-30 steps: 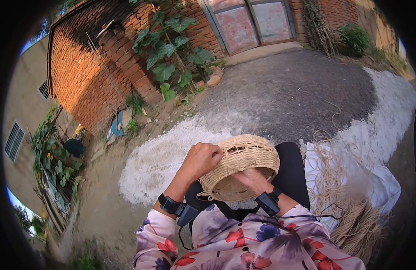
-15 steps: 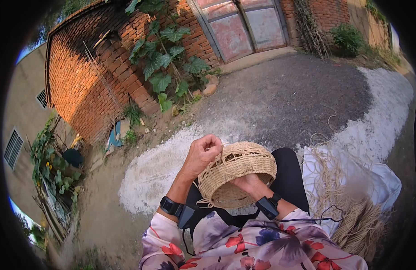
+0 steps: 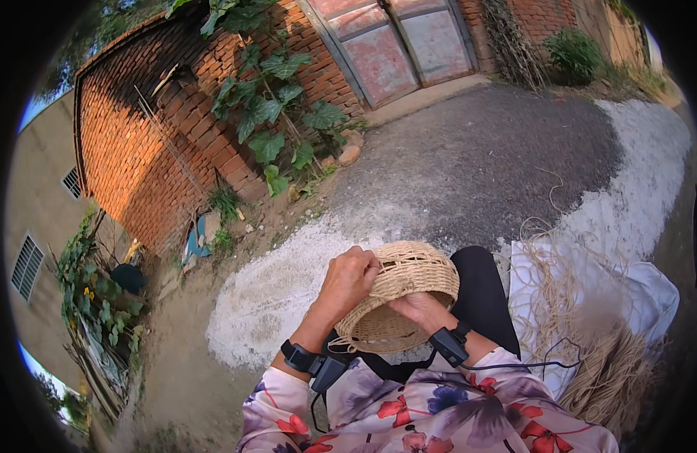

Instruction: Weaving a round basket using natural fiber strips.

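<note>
A round woven basket (image 3: 420, 281) of pale straw-coloured cord sits tilted over my lap, its opening toward me. A band of open gaps runs round its upper side, and loose cord ends stick out at its lower left rim. My left hand (image 3: 350, 278) is closed against the basket's upper left side; whatever its fingers pinch is hidden behind the knuckles. Through the opening reaches my right hand (image 3: 418, 308), palm against the inside, with the fingers out of sight within the basket.
At my right, a heap of loose straw-coloured cord (image 3: 609, 374) lies on a white sheet (image 3: 650, 298). A black cable (image 3: 541, 365) runs from my right wrist device. Ahead are dark gravelly ground (image 3: 484, 158), a leafy vine (image 3: 269, 109), a brick wall and a metal door (image 3: 405, 60).
My left hand has dropped from above the basket's rim to its side, turning knuckles up. My right hand stays inside the basket. The view has shifted slightly.
</note>
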Demonstrator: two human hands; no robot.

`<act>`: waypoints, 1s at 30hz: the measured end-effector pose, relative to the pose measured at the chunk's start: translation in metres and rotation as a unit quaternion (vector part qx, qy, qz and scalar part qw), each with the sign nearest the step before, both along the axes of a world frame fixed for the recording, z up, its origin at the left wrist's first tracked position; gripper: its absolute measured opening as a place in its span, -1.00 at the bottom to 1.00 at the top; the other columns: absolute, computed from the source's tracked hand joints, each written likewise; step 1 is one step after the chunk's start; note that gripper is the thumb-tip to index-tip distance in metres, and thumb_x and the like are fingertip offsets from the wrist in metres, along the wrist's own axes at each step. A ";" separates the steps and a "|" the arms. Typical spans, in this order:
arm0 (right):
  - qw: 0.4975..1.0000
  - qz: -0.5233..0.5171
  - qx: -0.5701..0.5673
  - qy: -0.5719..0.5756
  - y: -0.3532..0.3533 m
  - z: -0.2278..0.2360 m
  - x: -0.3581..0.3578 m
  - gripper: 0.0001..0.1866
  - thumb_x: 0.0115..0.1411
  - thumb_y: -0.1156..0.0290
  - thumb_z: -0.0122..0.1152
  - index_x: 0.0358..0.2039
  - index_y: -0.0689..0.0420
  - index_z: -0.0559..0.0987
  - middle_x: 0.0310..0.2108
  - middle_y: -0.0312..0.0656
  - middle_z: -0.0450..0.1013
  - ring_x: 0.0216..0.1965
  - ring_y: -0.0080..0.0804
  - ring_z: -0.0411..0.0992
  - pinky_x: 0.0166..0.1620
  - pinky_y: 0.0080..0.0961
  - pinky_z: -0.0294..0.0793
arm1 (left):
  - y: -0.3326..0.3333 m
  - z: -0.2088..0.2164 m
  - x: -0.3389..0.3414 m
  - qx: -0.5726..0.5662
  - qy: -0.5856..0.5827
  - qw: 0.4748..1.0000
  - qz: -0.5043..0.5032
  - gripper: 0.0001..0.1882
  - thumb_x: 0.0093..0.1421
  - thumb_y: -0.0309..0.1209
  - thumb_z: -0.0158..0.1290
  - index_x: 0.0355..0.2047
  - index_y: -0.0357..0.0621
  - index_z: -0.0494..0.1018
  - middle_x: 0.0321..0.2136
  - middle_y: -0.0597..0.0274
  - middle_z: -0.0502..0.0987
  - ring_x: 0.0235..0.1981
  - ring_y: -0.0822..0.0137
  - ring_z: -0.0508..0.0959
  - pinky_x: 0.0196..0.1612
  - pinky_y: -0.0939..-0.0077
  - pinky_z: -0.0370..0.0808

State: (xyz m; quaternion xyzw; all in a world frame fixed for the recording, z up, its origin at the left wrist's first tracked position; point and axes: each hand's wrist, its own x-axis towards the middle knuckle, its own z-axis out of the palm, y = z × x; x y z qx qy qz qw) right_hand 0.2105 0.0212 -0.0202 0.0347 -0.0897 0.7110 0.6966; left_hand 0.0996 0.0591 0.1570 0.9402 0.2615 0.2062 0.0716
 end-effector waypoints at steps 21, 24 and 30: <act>0.999 -0.014 0.021 0.034 -0.003 0.004 0.005 -0.51 0.14 0.32 0.31 0.05 0.19 0.41 0.03 -0.13 0.44 0.06 -0.28 0.40 0.18 -0.20 0.40 | 0.005 0.024 0.018 -0.014 0.110 0.992 -0.068 -0.80 0.09 -0.44 0.07 -0.32 -0.25 0.60 -0.43 -0.11 0.58 -0.38 -0.03 0.60 -0.27 0.22 0.52; 0.998 0.016 0.018 0.063 -0.005 0.010 0.003 -0.49 0.13 0.31 0.32 0.06 0.19 0.40 0.04 -0.13 0.43 0.07 -0.27 0.39 0.20 -0.20 0.37 | 0.007 0.028 0.024 0.019 0.163 0.984 -0.068 -0.83 0.05 -0.44 0.07 -0.39 -0.25 0.59 -0.49 -0.10 0.57 -0.42 -0.07 0.59 -0.29 0.20 0.52; 0.998 0.007 0.010 0.063 -0.005 0.012 0.003 -0.49 0.14 0.24 0.31 0.06 0.14 0.41 0.03 -0.17 0.44 0.06 -0.29 0.39 0.19 -0.20 0.37 | 0.006 0.030 0.036 0.131 0.274 0.948 -0.096 -0.87 0.00 -0.46 0.05 -0.52 -0.30 0.51 -0.57 -0.12 0.54 -0.46 -0.09 0.58 -0.35 0.14 0.53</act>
